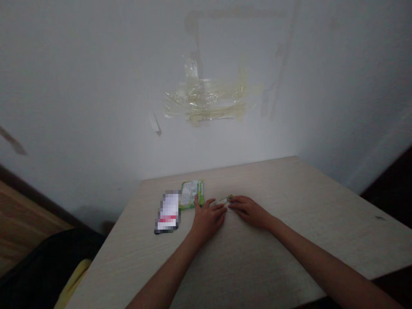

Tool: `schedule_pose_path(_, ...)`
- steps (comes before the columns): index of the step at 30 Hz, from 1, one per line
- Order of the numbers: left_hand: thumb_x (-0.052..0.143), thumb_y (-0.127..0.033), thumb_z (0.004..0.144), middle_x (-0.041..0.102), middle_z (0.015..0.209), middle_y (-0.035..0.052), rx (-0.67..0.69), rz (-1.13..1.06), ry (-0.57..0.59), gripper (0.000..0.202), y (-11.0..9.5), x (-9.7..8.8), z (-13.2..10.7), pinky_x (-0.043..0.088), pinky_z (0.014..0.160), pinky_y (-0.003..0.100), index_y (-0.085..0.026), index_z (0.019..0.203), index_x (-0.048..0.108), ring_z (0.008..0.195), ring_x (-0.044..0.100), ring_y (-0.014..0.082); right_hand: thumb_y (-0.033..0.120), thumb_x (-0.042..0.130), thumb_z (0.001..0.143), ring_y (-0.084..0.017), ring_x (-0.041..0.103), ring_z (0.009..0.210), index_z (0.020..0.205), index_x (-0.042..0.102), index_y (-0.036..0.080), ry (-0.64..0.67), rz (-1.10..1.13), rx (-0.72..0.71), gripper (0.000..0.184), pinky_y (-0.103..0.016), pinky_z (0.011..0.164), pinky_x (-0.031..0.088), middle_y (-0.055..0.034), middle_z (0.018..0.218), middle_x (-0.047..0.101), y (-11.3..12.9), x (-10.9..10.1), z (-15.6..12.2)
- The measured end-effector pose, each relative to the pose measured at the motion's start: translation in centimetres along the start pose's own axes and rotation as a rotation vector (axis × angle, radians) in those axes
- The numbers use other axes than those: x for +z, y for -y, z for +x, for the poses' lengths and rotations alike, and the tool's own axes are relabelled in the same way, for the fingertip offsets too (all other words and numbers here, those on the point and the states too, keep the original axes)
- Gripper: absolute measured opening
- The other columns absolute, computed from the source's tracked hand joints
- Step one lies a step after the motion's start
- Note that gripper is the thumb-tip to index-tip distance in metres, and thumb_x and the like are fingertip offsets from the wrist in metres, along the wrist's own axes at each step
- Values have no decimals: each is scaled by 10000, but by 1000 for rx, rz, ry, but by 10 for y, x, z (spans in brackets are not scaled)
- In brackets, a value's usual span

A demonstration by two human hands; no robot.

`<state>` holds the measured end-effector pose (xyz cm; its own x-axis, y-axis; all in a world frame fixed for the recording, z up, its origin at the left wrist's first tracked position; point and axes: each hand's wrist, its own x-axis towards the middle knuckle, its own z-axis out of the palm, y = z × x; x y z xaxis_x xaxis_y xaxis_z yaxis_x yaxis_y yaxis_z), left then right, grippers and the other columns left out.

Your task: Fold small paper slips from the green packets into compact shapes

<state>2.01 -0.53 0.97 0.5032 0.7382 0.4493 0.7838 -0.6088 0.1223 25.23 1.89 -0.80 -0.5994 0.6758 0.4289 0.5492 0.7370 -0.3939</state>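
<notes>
A small slip (224, 200) lies between our two hands on the table (283, 184).

Nearest us, the left hand (207, 221) rests palm down, outer fingers spread; whether its thumb presses on anything, we cannot tell. Opposite it, the right hand (252, 211) has its fingertips at the slip's right end, but we cannot tell if they pinch it. The phone (168, 210), its face blurred, lies to our left. The slip's long axis slants up to the right, just beyond the left fingers, its far end nearer the right hand. One left finger overlaps the green packet (192, 194); behind everything, we see tape (212, 101) on the wall (106, 107).
</notes>
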Motion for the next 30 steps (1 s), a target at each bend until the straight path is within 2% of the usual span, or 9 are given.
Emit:
schedule_pose_path(13, 541, -335, 901, 705, 1130, -23, -27, -51, 39, 248, 1, 0, 0, -40, 1050, 745, -415, 1107, 654, 1159, 531, 260, 257, 495, 943, -197, 510, 1221, 1193, 643, 274, 13, 55, 18, 290, -412, 1057, 405, -59, 1289, 596, 1, -1, -1)
schedule_pose_path(22, 502, -334, 915, 709, 1119, -15, -1, 10, 19, 260, -3, -4, 1, 71, 1075, 712, -407, 1113, 653, 1091, 565, 251, 221, 509, 926, -205, 528, 1196, 1203, 640, 277, 48, 57, 36, 312, -413, 1047, 408, -64, 1294, 596, 2, -5, -2)
schedule_pose_path(30, 522, -316, 905, 707, 1114, -32, -29, 19, 42, 272, -6, -5, 1, 22, 1074, 708, -419, 1127, 640, 1083, 557, 244, 200, 518, 912, -212, 533, 1192, 1187, 652, 273, 42, 59, 36, 315, -419, 1043, 413, -69, 1291, 597, 3, -5, -2)
